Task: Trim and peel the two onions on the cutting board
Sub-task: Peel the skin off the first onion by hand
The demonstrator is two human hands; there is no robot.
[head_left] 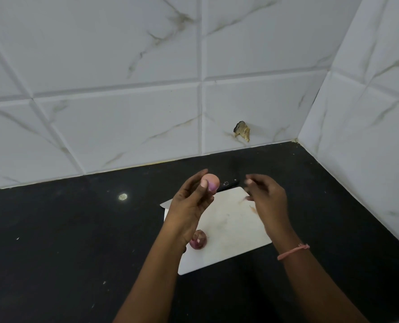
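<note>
One onion, pale and purple-tinged, is up in the air above the white cutting board, pinched in the left hand. The second onion lies on the board near its left edge. The right hand hovers just beside, blurred; I cannot tell its grip. A knife handle rests on the black bench.

Our left hand is raised, fingers curled and pinching. Our blurred right hand hovers beside it, fingers loosely bent.
</note>
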